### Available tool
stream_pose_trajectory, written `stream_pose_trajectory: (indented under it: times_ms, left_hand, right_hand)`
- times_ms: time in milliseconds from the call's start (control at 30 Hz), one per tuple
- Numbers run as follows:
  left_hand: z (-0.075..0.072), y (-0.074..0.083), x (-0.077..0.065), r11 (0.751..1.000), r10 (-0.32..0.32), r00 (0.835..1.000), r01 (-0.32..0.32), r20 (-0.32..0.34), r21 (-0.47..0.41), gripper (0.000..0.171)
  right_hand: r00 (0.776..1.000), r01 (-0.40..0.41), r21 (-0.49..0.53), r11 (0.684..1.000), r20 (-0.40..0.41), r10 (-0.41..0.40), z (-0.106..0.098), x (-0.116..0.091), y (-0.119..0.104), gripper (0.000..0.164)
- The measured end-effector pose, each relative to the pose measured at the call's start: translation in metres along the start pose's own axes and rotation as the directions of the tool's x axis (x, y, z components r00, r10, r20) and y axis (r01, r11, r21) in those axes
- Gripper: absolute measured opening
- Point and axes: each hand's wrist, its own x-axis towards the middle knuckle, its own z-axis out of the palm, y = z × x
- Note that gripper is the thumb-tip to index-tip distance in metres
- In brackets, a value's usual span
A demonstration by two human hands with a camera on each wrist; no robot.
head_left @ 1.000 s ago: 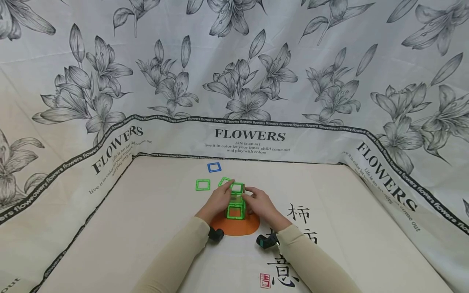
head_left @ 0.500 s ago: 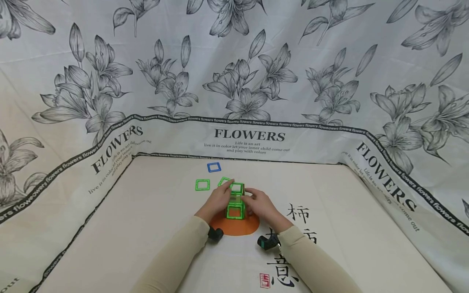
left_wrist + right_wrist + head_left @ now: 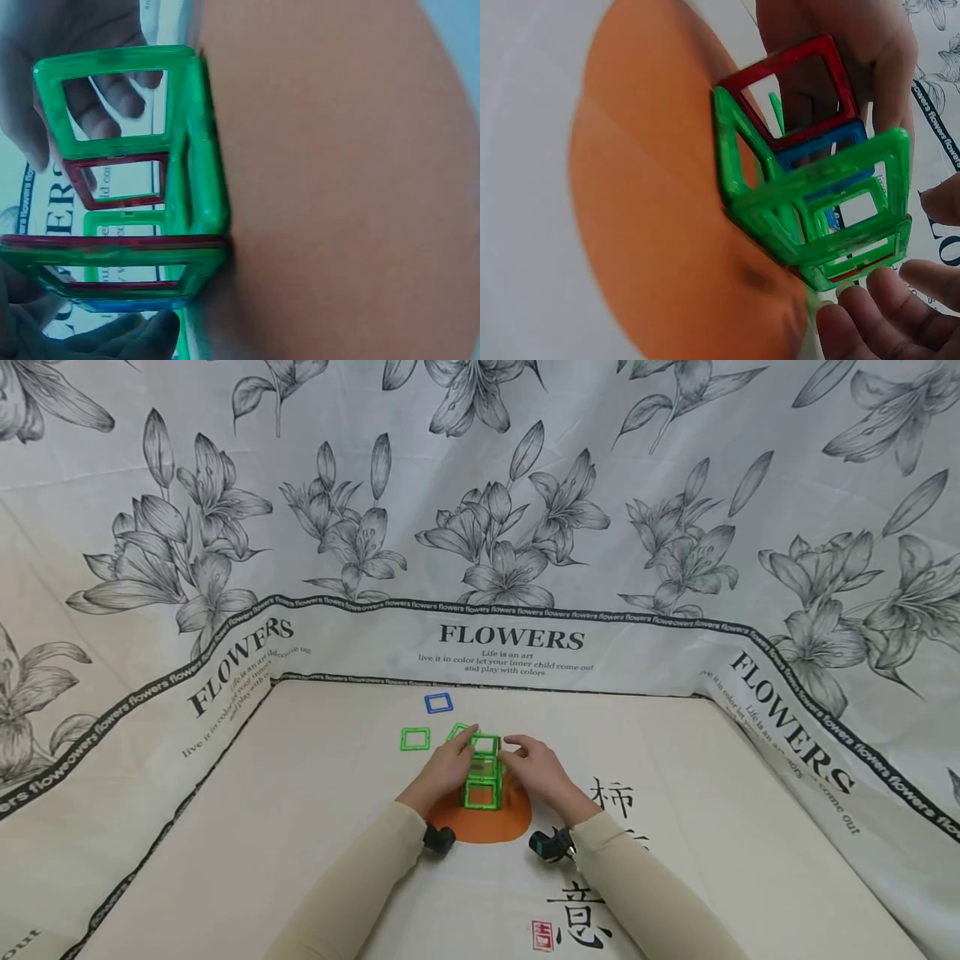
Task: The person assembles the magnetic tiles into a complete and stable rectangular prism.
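Observation:
A structure of open-framed magnetic tiles (image 3: 482,806) stands on the orange printed circle. Green tiles face the head camera. In the right wrist view a red tile (image 3: 844,79) and a blue tile (image 3: 859,135) show on its left-hand side. My left hand (image 3: 448,768) holds that side, one fingertip reaching the far top edge; its palm shows behind the red tile. On the other side hovers my right hand (image 3: 542,772), fingers loosely bent and spread. Its fingertips (image 3: 840,292) come close beside the green frames, thumb apart from them.
Beyond my left hand lie a loose green tile (image 3: 416,739), another green tile (image 3: 461,729) partly covered by the fingers, and a blue tile (image 3: 438,702). The pale cloth carries black characters (image 3: 576,910) at right. A flower-printed curtain (image 3: 510,647) encloses the table's back and sides.
My right hand has drawn back slightly to the right, its fingers lifting off the structure's near side. The left hand and the tiles stay nearly as they were.

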Motion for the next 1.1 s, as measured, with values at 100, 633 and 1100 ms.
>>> stream_pose_trajectory:
  times_ms: [100, 633, 1100]
  left_hand:
    - [-0.001, 0.002, -0.003, 1.0, -0.023, 1.0, 0.023, -0.008, -0.002, 0.05]
    - [-0.005, 0.012, -0.027, 0.998, -0.046, 0.999, 0.046, 0.022, 0.036, 0.053]
    - [-0.005, 0.012, -0.021, 0.999, 0.008, 0.999, -0.01, 0.044, 0.035, 0.052]
  right_hand:
    - [0.999, 0.022, -0.055, 0.998, -0.027, -0.024, -0.002, 0.007, -0.002, 0.043]
    - [0.986, 0.151, -0.146, 0.978, 0.088, -0.139, -0.001, 0.041, -0.014, 0.031]
    - [0.989, 0.142, -0.232, 0.962, 0.074, -0.128, -0.007, 0.052, -0.011, 0.025]
